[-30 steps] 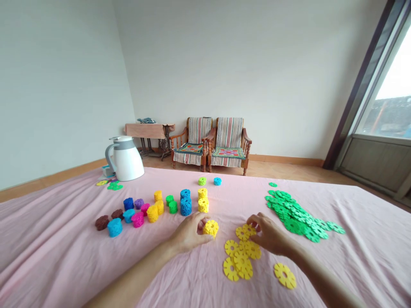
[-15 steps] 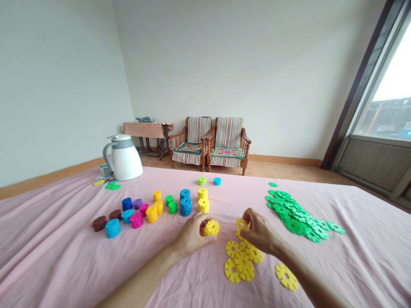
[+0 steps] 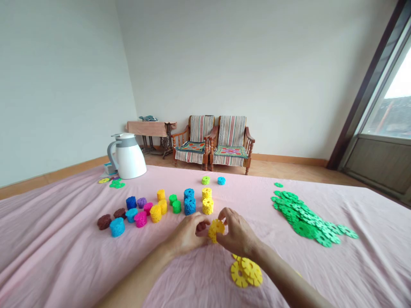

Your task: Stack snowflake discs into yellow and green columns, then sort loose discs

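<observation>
Head view — left hand (image 3: 189, 233) and right hand (image 3: 238, 236) clasp yellow disc stack (image 3: 216, 228).

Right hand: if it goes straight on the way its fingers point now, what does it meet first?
The small yellow stack, which the right hand already pinches; right behind it is the left hand, though depth is unclear.

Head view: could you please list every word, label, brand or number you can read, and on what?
None can be read: the white jug, the yellow stack between the left hand and right hand, and the green discs show no lettering.
</observation>
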Available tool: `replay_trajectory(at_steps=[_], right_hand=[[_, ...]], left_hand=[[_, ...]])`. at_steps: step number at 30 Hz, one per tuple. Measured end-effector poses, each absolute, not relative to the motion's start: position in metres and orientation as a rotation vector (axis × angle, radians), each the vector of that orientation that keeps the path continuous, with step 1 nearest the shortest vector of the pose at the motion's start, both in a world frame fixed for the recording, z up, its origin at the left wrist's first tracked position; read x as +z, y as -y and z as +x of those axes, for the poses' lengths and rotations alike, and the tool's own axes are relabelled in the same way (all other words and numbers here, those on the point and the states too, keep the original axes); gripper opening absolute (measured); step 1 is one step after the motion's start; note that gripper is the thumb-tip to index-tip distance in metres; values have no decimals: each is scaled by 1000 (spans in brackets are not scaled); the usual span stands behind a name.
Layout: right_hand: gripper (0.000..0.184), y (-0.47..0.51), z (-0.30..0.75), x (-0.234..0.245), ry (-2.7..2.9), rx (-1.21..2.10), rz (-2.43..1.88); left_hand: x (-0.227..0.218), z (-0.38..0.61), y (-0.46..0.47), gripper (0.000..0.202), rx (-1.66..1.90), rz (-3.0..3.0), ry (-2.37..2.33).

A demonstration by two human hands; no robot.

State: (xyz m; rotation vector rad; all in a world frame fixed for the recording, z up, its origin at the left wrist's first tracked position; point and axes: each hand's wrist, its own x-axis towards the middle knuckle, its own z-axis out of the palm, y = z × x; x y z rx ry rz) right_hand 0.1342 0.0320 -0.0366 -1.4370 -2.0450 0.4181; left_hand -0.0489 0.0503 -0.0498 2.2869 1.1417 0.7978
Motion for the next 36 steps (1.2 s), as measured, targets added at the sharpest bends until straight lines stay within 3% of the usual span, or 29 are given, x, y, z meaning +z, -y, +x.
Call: replay_trajectory(at_steps=[13, 36], right_hand=[[38, -22, 147, -52, 2021, 372, -1499], [39, -9, 132, -50, 2070, 307, -1594]], left_hand=[[-43, -48, -45, 19, 689, 2332, -1232], [-43, -46, -44, 17, 631, 2243, -1248]])
